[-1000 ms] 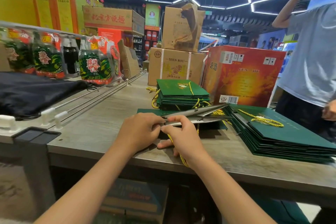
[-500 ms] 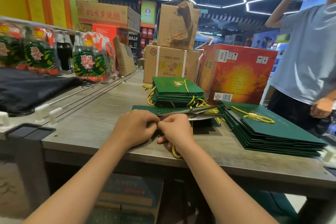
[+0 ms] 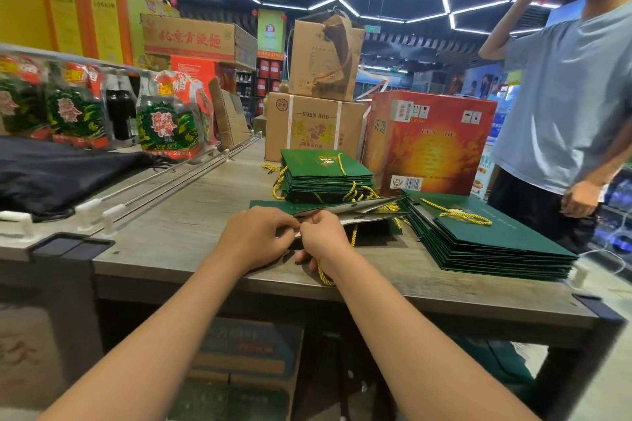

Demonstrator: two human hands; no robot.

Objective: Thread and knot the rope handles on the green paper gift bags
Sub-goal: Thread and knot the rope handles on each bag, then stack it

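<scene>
A flat green paper gift bag (image 3: 369, 212) lies on the wooden table (image 3: 191, 236), its mouth propped open toward me and showing a grey inside. My left hand (image 3: 254, 237) pinches the bag's near rim. My right hand (image 3: 323, 236) touches it fingertip to fingertip and pinches the yellow rope (image 3: 323, 273), which loops down below the wrist past the table edge. Another stretch of yellow rope hangs inside the bag mouth. The exact contact point is hidden by my fingers.
A stack of green bags with yellow handles (image 3: 325, 178) sits behind. A larger fanned stack of bags (image 3: 485, 239) lies to the right. Cardboard boxes (image 3: 313, 126) and a red box (image 3: 427, 140) stand at the back. A person in a blue shirt (image 3: 574, 106) stands at right. Black cloth (image 3: 51, 171) lies left.
My hands have drawn closer together at the bag's rim, and the rope loop under my right wrist hangs a little shorter. The person at right lowered one hand.
</scene>
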